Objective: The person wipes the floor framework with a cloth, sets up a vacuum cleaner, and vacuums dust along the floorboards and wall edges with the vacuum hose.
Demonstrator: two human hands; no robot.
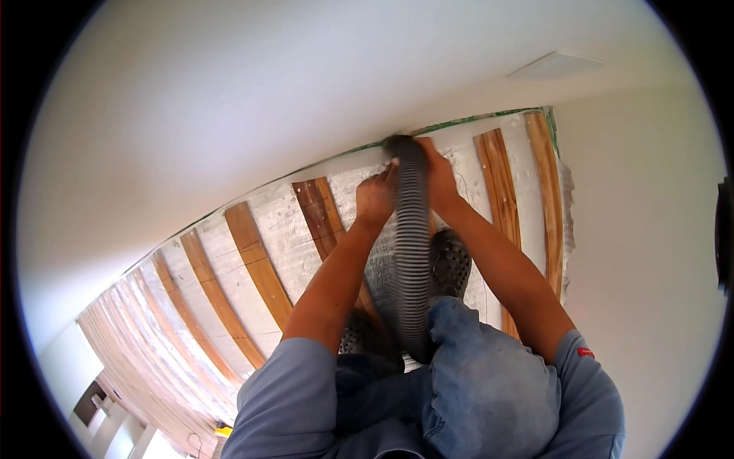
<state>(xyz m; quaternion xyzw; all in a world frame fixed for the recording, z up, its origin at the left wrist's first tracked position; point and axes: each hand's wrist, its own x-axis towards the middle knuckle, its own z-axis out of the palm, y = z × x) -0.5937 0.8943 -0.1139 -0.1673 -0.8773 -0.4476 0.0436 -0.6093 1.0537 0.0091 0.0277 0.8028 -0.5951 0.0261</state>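
Note:
A grey ribbed vacuum hose (411, 252) runs from between my legs up to the base of the wall. Its dark end (399, 144) is blurred and sits at the seam where the floor meets the white wall. My left hand (376, 193) is closed around the hose near that end, from the left side. From the right side my right hand (439, 177) wraps it too, its fingers partly hidden behind the hose. Under both hands lies silver foil underlay (367, 264), with a reddish wooden strip (317, 214) to the left.
Several wooden strips (260, 264) lie spaced across the foil. Green edging (451, 122) follows the base of the white wall (229, 92). My dark clogs (449, 264) rest on the floor. A yellow object (223, 431) lies at lower left; another wall (642, 252) stands right.

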